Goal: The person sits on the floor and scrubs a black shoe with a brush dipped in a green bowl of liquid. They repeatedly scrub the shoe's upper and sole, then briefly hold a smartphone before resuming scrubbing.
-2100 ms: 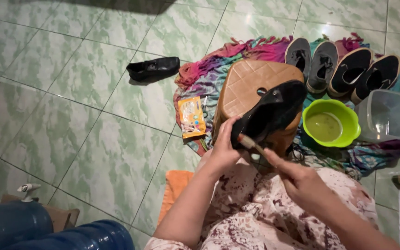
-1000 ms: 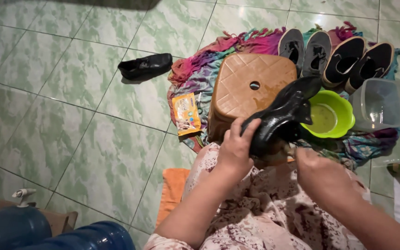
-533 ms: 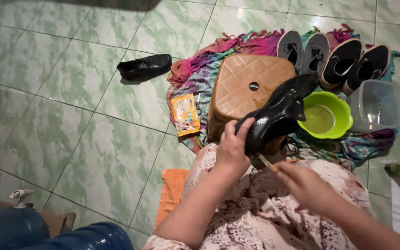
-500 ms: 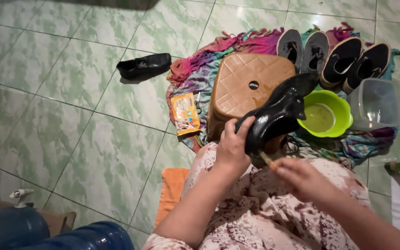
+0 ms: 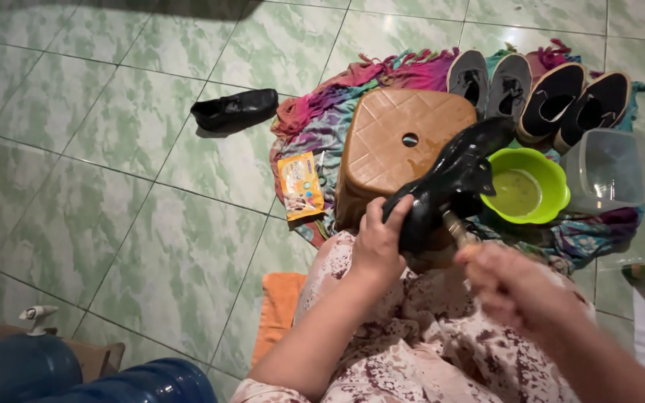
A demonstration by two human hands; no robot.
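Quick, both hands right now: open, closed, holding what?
Left hand: closed around the black shoe.
Right hand: blurred, closed on a small brush handle at the shoe.

Dim indoor light; right hand (image 5: 516,287) motion-blurred.

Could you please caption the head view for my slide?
Left hand grips a black shoe; right hand holds a brush against it.

Green marbled floor tiles (image 5: 91,186) under dim, uneven light.
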